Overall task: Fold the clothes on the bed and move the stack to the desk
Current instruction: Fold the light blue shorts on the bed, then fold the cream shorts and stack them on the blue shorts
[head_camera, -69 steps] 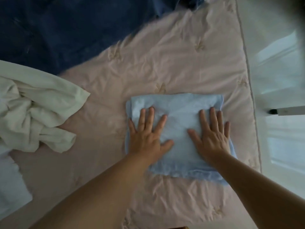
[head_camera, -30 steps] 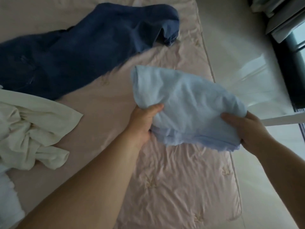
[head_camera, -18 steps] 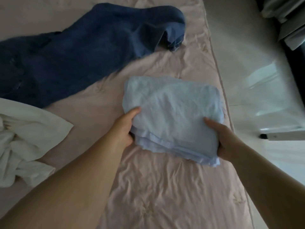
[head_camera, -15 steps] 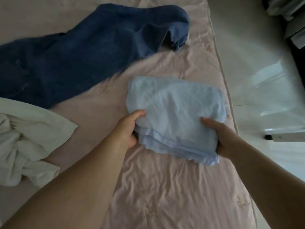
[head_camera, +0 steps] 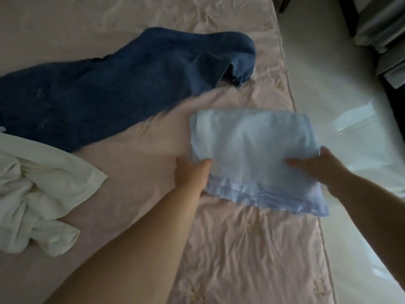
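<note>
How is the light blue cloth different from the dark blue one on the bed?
The light blue cloth is folded into a neat rectangle; the dark blue garment lies spread out and unfolded. The light blue cloth is pale and looks smaller; the dark blue garment is much darker and stretches farther across. The left hand and right hand hold the light blue cloth; nothing touches the dark one. Both lie on the pink bed cover.

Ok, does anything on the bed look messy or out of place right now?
Yes. The white garment lies crumpled and knotted at the bed's left side, and the dark blue garment sprawls unfolded across the pink bedspread. Only the light blue folded garment, held by the left hand and right hand, looks tidy.
</note>
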